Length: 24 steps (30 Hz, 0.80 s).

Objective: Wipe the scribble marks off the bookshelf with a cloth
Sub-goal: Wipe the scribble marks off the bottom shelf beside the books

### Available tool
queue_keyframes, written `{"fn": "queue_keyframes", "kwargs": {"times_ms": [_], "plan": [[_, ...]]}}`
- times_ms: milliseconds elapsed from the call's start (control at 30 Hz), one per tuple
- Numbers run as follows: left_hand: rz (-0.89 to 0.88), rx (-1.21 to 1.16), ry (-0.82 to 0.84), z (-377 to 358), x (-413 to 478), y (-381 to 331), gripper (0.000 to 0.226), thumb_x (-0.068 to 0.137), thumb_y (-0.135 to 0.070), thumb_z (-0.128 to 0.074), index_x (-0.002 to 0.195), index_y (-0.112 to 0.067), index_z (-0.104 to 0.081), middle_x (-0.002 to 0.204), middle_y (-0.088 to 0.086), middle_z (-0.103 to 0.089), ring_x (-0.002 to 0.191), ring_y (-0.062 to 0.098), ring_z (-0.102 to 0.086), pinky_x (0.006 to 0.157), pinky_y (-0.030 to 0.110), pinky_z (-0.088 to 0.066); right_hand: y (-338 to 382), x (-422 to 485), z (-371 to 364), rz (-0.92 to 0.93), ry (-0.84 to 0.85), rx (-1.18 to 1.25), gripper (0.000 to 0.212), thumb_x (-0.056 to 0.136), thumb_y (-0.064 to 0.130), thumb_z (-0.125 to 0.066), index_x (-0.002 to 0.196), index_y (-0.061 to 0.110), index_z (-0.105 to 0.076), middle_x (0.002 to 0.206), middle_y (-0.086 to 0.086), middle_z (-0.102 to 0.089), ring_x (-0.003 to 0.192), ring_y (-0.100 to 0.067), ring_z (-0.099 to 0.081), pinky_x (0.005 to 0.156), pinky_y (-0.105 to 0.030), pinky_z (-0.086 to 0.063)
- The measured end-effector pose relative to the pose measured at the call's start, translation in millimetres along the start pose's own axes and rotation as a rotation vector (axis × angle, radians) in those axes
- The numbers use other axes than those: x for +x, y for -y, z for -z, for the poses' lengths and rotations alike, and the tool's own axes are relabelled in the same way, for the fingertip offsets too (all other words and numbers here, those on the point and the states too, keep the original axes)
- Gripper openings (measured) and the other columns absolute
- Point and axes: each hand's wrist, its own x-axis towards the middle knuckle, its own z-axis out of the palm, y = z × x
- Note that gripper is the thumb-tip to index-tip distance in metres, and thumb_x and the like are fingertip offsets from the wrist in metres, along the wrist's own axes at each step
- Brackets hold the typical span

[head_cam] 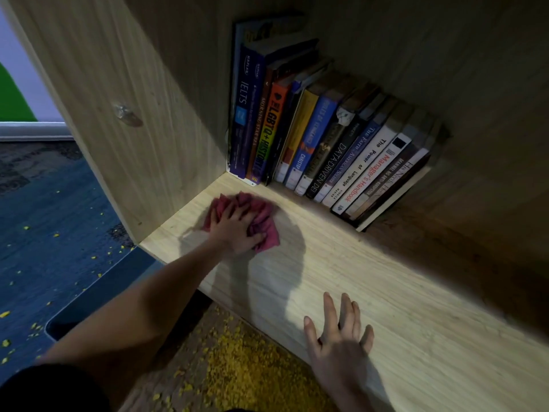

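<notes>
On shelf | left hand flat on cloth | right hand splayed

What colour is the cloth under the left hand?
Pinkish red cloth, seen in the head view, pressed under the left hand.

We see a pinkish-red cloth against the pale, straw-coloured wood grain of the bookshelf, whose side panel carries the same streaked grain. Among the books we pick out a deep blue IELTS spine, an orange spine with rainbow lettering, a yellow one, a mid-blue one, a black spine with white lettering and a white spine with red lettering. The floor mat is dark blue, flecked with yellow bits. Beyond it we see a green patch on a pale lilac wall.
</notes>
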Motion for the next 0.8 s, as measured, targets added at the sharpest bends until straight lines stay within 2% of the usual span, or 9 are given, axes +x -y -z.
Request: {"fn": "queue_keyframes", "kwargs": {"times_ms": [67,100,200,267,400,467,567,700,800], "plan": [[-0.104,0.012,-0.031,-17,-41,7,0.099,0.068,-0.085,-0.011,0.152,-0.034,-0.018,0.160,-0.003,-0.012,0.148,0.026,0.000,0.115,0.051,0.003,1,-2,1,-0.001,0.000,-0.012,0.058,0.091,0.063,-0.022,0.130,0.026,-0.046,0.135,-0.015,-0.053,0.127,-0.028,-0.036,0.096,-0.056,-0.034],[-0.182,0.011,-0.051,-24,-61,13,0.107,0.062,-0.091,-0.002,0.151,-0.034,-0.020,0.160,-0.004,-0.015,0.148,0.025,0.000,0.115,0.050,0.004,1,-2,1,-0.012,0.007,-0.020,0.060,0.093,0.064,-0.017,0.130,0.026,-0.045,0.135,-0.015,-0.054,0.127,-0.028,-0.036,0.096,-0.055,-0.032],[-0.292,0.076,-0.014,-27,-85,31,0.113,0.056,-0.093,0.013,0.150,-0.040,-0.019,0.159,-0.010,-0.014,0.148,0.019,0.002,0.112,0.044,0.010,4,0,2,-0.026,0.030,-0.060,0.067,0.093,0.064,-0.005,0.129,0.024,-0.045,0.133,-0.016,-0.055,0.125,-0.030,-0.039,0.090,-0.059,-0.041],[-0.287,0.101,-0.001,-21,-75,31,0.108,0.056,-0.095,0.005,0.149,-0.044,-0.016,0.159,-0.013,-0.010,0.148,0.016,0.004,0.112,0.046,0.012,6,-1,3,-0.015,0.027,-0.071,0.067,0.094,0.063,-0.005,0.129,0.023,-0.045,0.133,-0.017,-0.054,0.124,-0.031,-0.039,0.086,-0.062,-0.043],[-0.175,0.040,-0.002,-2,-29,25,0.101,0.058,-0.083,-0.008,0.150,-0.042,-0.010,0.160,-0.012,-0.005,0.147,0.020,0.005,0.113,0.054,0.010,6,-2,-1,0.009,-0.013,-0.030,0.067,0.093,0.064,-0.007,0.129,0.023,-0.046,0.135,-0.017,-0.052,0.125,-0.031,-0.040,0.090,-0.060,-0.037],[-0.089,0.040,-0.013,10,1,25,0.088,0.074,-0.080,-0.024,0.151,-0.040,-0.009,0.161,-0.008,-0.002,0.147,0.023,0.006,0.114,0.055,0.010,7,0,-3,-0.001,-0.023,-0.001,0.064,0.092,0.066,-0.013,0.128,0.025,-0.047,0.135,-0.015,-0.053,0.126,-0.028,-0.040,0.091,-0.061,-0.037],[-0.007,-0.018,-0.042,20,27,24,0.073,0.091,-0.062,-0.043,0.152,-0.038,-0.009,0.161,-0.004,0.001,0.147,0.025,0.003,0.114,0.054,0.006,4,5,-4,0.002,-0.058,0.017,0.056,0.082,0.059,-0.035,0.126,0.027,-0.048,0.133,-0.015,-0.055,0.125,-0.026,-0.037,0.088,-0.065,-0.041],[0.047,-0.060,-0.129,8,13,38,0.075,0.091,-0.065,-0.038,0.153,-0.036,-0.009,0.161,-0.007,0.005,0.147,0.028,0.006,0.114,0.055,0.007,2,2,-4,0.016,-0.041,0.016,0.060,0.082,0.057,-0.037,0.130,0.025,-0.052,0.137,-0.013,-0.051,0.129,-0.026,-0.033,0.094,-0.065,-0.036],[0.058,-0.078,-0.199,1,-13,61,0.094,0.071,-0.081,-0.018,0.152,-0.035,-0.014,0.161,-0.004,-0.003,0.147,0.029,0.003,0.116,0.051,0.006,0,1,-2,-0.017,0.004,0.053,0.074,0.082,0.065,-0.022,0.141,0.027,-0.045,0.152,-0.008,-0.034,0.139,-0.020,-0.015,0.109,-0.059,-0.016]]}}
